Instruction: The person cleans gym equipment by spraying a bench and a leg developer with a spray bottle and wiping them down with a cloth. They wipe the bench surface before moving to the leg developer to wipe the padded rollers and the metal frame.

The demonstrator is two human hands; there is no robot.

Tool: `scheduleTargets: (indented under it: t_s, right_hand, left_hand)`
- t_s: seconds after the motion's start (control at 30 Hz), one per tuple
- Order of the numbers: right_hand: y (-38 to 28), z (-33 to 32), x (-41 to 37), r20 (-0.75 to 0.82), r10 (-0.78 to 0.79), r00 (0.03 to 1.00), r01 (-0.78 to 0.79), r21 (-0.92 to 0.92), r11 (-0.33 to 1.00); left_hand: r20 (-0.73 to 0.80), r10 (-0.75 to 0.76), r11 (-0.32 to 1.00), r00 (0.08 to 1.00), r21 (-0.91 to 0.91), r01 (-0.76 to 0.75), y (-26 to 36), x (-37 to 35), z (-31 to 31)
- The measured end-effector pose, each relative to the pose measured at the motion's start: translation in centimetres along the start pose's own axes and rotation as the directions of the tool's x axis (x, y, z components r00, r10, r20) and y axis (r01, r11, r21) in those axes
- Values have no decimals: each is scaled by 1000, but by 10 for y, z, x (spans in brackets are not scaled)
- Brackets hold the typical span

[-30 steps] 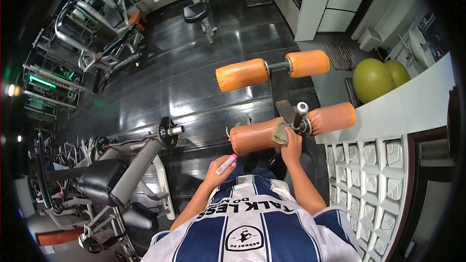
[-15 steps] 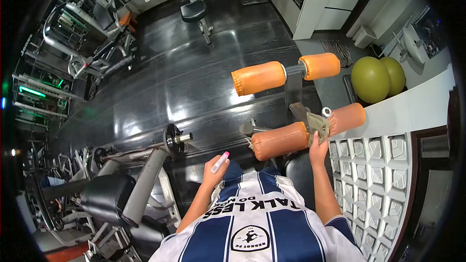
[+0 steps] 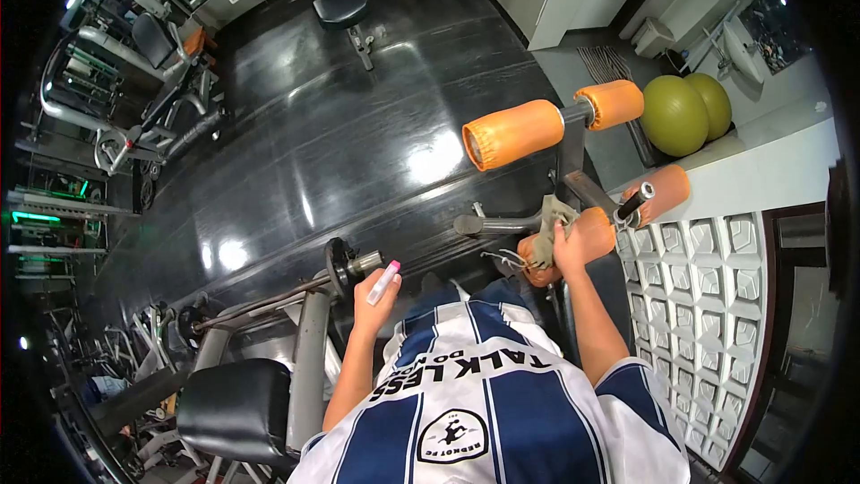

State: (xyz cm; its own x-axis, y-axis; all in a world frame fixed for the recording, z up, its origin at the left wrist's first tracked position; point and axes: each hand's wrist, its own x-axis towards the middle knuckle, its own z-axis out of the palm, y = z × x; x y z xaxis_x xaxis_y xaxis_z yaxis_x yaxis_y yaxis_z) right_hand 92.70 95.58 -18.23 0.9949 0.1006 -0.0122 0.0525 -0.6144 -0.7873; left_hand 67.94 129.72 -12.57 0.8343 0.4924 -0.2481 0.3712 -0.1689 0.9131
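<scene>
In my left hand (image 3: 371, 306) is a small, slim, whitish bottle (image 3: 384, 283) with a pink top, held upright with the fingers wrapped round it. My right hand (image 3: 571, 251) is closed on a greenish-grey cloth (image 3: 544, 237) and presses it against the lower orange roller pad (image 3: 597, 229) of a leg machine. Part of that pad lies hidden behind the cloth and hand; loose strings hang at its left end. Beyond a metal peg (image 3: 637, 202) sits the other lower pad (image 3: 669, 190). Two upper pads, a longer one (image 3: 518, 133) and a shorter one (image 3: 612, 104), are above.
A barbell (image 3: 363, 262) rests on a rack at my left, near a black padded seat (image 3: 235, 403). A white patterned wall (image 3: 694, 305) rises close on my right. Green exercise balls (image 3: 674, 116) and a black bench (image 3: 341, 7) are farther off on the dark floor.
My right hand has moved the cloth from the middle of the lower bar leftward onto the left lower pad. My view has shifted; the left hand still holds the bottle.
</scene>
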Motion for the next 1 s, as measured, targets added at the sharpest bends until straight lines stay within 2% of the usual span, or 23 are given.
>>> scheduleTargets:
  t_s: [0.03, 0.07, 0.13, 0.17, 0.2, 0.27, 0.33, 0.4, 0.47, 0.53, 0.57, 0.6, 0.67, 0.7, 0.73, 0.8, 0.93, 1.0]
  right_hand:
    - [-2, 2, -1, -31, 7, 999, -8, -41, 999]
    - [-6, 4, 2, -43, 19, 999, -21, -38, 999]
    - [-10, 7, 9, 22, 52, 998, -48, -168, 985]
    - [-21, 7, 12, 64, 93, 994, -80, -175, 981]
    - [-20, 14, 13, 42, 111, 993, -102, -165, 981]
    - [-22, 24, 19, -53, 169, 984, -163, 97, 982]
    - [-24, 28, 18, -75, 231, 970, -217, 160, 963]
    - [-21, 31, 14, -84, 214, 973, -200, 144, 969]
    - [-23, 25, 9, -61, 207, 976, -197, 145, 970]
    - [-38, 14, 7, 85, 117, 989, -116, -12, 993]
    - [-38, 13, 8, 140, 115, 983, -105, -78, 991]
    - [-41, 11, 9, 134, 129, 983, -121, -66, 991]
    - [-46, 7, 10, 251, 37, 967, -1, -140, 990]
    - [-39, 13, 10, 238, -19, 971, 59, -164, 985]
    - [-35, 13, 12, 221, -4, 975, 39, -153, 987]
    - [-61, -1, 20, 309, 116, 944, -61, -181, 982]
    - [-39, -1, 32, 344, 186, 920, -152, -124, 981]
    - [-32, -5, 36, 324, 179, 929, -149, -116, 982]
  left_hand:
    - [-4, -56, 998, 998, -41, 56, 5, 0, -6]
    - [10, -51, 998, 999, -33, 52, 9, 1, -9]
    - [-36, -68, 993, 997, -97, 64, 15, 7, -12]
    - [-32, -35, 996, 999, -88, 32, 11, 13, -11]
    - [31, -37, 997, 999, -65, 39, 18, 18, -10]
    - [93, 40, 998, 995, -48, -36, 33, 32, 0]
    - [164, 36, 998, 986, -57, -27, 38, 51, 12]
    - [219, 131, 990, 967, 24, -140, 64, 70, 24]
    - [247, 144, 984, 958, 64, -164, 89, 88, 34]
    - [262, 181, 963, 948, 150, -225, 109, 107, 44]
    - [288, 150, 960, 946, 188, -209, 131, 113, 46]
    - [301, 147, 956, 942, 201, -213, 148, 120, 49]
    - [320, 192, 906, 928, 304, -293, 175, 136, 57]
    - [341, 171, 894, 924, 340, -291, 185, 146, 61]
    - [361, 173, 886, 916, 349, -305, 192, 158, 66]
    - [386, 184, 816, 904, 453, -359, 206, 180, 76]
    - [477, 178, 694, 861, 559, -454, 240, 221, 105]
    - [510, 170, 654, 843, 582, -483, 247, 239, 118]
